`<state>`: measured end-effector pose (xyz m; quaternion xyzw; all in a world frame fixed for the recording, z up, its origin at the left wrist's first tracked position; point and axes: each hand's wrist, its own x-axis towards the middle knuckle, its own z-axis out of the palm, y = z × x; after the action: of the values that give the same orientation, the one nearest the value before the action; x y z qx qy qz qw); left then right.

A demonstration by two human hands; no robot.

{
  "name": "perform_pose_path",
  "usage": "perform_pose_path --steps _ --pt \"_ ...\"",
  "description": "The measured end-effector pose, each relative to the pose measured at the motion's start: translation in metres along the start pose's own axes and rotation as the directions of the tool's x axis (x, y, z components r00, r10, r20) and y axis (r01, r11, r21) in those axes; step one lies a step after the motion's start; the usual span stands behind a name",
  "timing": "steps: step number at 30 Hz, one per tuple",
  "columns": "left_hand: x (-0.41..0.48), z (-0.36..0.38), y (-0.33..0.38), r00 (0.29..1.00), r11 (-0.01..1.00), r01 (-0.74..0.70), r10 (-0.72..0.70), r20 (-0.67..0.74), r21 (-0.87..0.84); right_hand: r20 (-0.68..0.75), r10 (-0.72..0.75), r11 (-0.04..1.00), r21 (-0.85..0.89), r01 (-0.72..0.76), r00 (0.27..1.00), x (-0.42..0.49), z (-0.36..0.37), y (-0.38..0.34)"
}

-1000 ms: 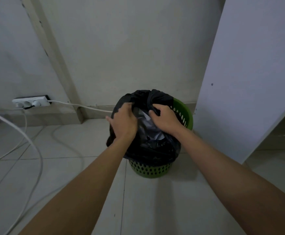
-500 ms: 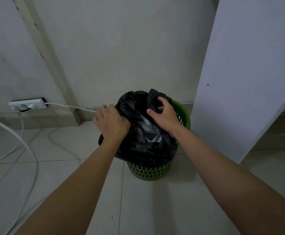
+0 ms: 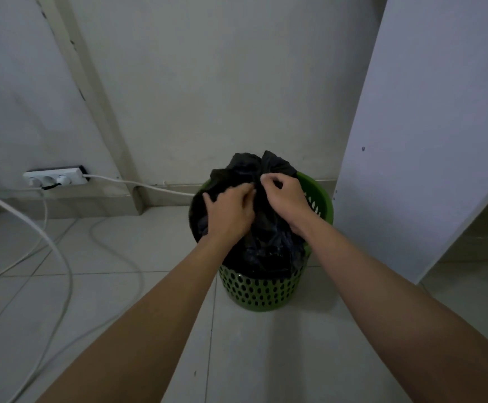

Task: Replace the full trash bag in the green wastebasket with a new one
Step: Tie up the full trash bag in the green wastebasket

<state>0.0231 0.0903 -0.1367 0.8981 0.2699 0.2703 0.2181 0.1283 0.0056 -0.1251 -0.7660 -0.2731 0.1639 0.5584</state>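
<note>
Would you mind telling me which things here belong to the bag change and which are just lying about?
Part of the job:
- black trash bag
- green wastebasket
- left hand and right hand, both gripping the bag's gathered top

Just lying about:
- white power strip
- white cable
- white panel

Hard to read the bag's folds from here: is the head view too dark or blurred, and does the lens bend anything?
Head view: dim, flat light swallows trash bag folds; left hand and right hand fingers on it look slightly smeared; wide lens seems to slant the white panel; wastebasket holes read sharp.
</note>
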Motion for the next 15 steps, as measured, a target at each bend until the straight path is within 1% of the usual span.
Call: perform_pose_path --steps 1,2,3,4,5,6,8,9,10,12,13,15 --pt "-0.003 0.003 0.003 0.993 0.996 -0.080 0.084 0.079 -0.045 -0.001 0.047 0.998 0.032 -0.047 0.999 0.002 0.000 0.000" --pt "-0.007 0.004 0.007 0.976 0.990 -0.125 0.134 0.169 -0.063 -0.002 0.082 0.995 0.049 -0.082 0.997 0.003 -0.001 0.000" --pt "-0.010 0.006 0.009 0.958 0.984 -0.170 0.176 0.226 -0.046 -0.015 0.100 0.994 0.056 -0.099 0.995 0.003 -0.001 0.001" --pt "-0.013 0.006 0.010 0.950 0.978 -0.209 0.204 0.237 -0.004 -0.042 0.104 0.994 0.051 -0.102 0.994 0.003 -0.003 0.002" --pt "-0.014 0.007 0.012 0.954 0.974 -0.224 0.212 0.214 0.033 -0.078 0.098 0.995 0.041 -0.095 0.992 0.003 -0.004 0.004" --pt "-0.014 0.006 0.014 0.968 0.978 -0.202 0.191 0.161 0.055 -0.113 0.090 0.996 0.031 -0.087 0.989 0.004 -0.005 0.007" --pt "-0.010 0.006 0.015 0.995 0.995 -0.093 0.095 0.040 -0.034 -0.164 0.085 0.996 0.008 -0.085 0.983 0.005 -0.009 0.010" --pt "-0.006 0.006 0.013 1.000 0.997 -0.019 0.020 0.013 -0.075 -0.176 0.090 0.996 -0.004 -0.093 0.980 0.005 -0.013 0.009" --pt "-0.001 0.004 0.011 0.996 0.991 0.091 -0.089 0.025 -0.095 -0.174 0.102 0.995 -0.003 -0.104 0.979 0.006 -0.017 0.009" --pt "0.006 0.000 0.006 0.946 0.945 0.307 -0.290 0.148 -0.114 -0.145 0.127 0.992 0.021 -0.126 0.981 0.005 -0.025 0.006" --pt "0.010 0.000 0.003 0.914 0.914 0.381 -0.350 0.207 -0.139 -0.127 0.144 0.990 0.016 -0.143 0.981 0.004 -0.028 0.004" --pt "0.012 -0.001 0.000 0.879 0.867 0.449 -0.387 0.278 -0.215 -0.114 0.183 0.983 0.004 -0.184 0.976 0.005 -0.033 0.003"
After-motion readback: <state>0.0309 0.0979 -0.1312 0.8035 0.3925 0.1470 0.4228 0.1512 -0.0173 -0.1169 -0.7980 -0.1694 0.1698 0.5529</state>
